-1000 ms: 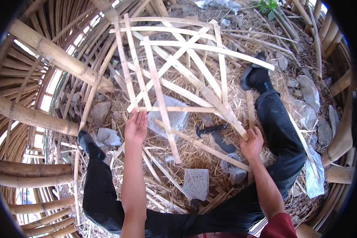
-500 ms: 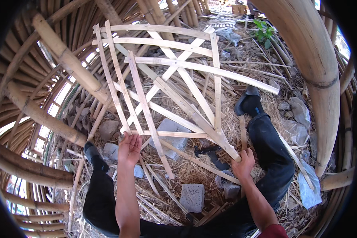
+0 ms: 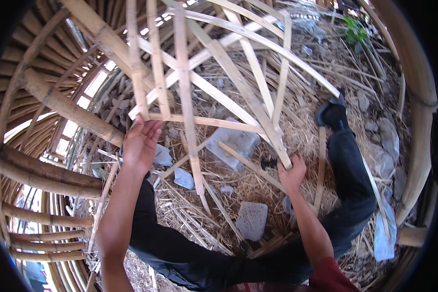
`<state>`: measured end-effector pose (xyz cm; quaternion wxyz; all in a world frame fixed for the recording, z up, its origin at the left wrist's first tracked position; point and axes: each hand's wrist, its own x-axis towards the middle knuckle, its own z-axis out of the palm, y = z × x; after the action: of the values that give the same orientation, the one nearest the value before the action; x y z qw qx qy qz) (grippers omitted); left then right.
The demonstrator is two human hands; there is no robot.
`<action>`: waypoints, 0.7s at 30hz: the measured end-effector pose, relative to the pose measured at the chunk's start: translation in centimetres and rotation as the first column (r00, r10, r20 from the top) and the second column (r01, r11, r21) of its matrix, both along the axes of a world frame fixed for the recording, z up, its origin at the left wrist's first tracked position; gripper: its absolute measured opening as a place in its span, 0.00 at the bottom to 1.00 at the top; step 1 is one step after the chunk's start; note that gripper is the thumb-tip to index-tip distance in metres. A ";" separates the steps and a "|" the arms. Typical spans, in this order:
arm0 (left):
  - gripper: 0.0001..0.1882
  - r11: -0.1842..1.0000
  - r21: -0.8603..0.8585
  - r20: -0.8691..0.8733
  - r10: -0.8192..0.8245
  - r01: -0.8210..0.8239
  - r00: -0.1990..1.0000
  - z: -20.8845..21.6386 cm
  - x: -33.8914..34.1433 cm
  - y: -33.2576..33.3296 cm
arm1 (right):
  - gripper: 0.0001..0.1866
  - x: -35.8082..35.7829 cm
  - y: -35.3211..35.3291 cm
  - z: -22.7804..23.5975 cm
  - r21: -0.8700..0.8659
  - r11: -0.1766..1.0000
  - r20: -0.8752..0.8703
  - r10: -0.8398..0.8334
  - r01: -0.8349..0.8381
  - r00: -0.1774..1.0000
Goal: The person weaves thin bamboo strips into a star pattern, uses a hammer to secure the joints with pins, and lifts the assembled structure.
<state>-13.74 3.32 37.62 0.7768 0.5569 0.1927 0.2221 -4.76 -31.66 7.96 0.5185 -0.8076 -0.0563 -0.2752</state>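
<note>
A stick frame [image 3: 184, 82] over straw-covered ground [image 3: 304, 102]
The right hand [image 3: 292, 174] is closed around one stick's near end. The left hand [image 3: 143, 140], partly open, touches a near corner; I cannot tell if it grips. A grey block [image 3: 252, 220] sits on the straw. Big bamboo poles [image 3: 48, 170] line both sides. A green plant [image 3: 354, 33] is far off.

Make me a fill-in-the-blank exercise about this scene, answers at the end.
The left hand touches the pale lattice near its lower ____ corner.
The right hand is ____ (open or closed) around the end of a slat.
The leafy plant at upper right is ____.
The trousers are ____.
Answers: left; closed; green; black.
</note>
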 end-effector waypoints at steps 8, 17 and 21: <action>0.11 0.991 -0.137 0.034 0.006 -0.002 0.999 -7.2 0.9 3.4 | 0.21 -2.2 -1.5 0.4 -0.004 0.999 0.012 0.036 -0.036 0.999; 0.12 0.991 -0.131 0.102 0.041 -0.027 0.994 -4.9 2.4 -0.4 | 0.15 0.5 -2.6 -0.1 0.004 1.000 0.031 -0.024 0.024 0.999; 0.18 0.996 -0.091 0.108 0.015 -0.005 0.994 -4.3 3.7 -1.2 | 0.15 1.3 -2.8 0.5 0.073 0.996 -0.046 -0.045 0.048 0.998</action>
<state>-10.03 2.11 33.28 0.8095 0.5072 0.1630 0.2468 -3.47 -34.42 8.47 0.5426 -0.7948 -0.0159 -0.2713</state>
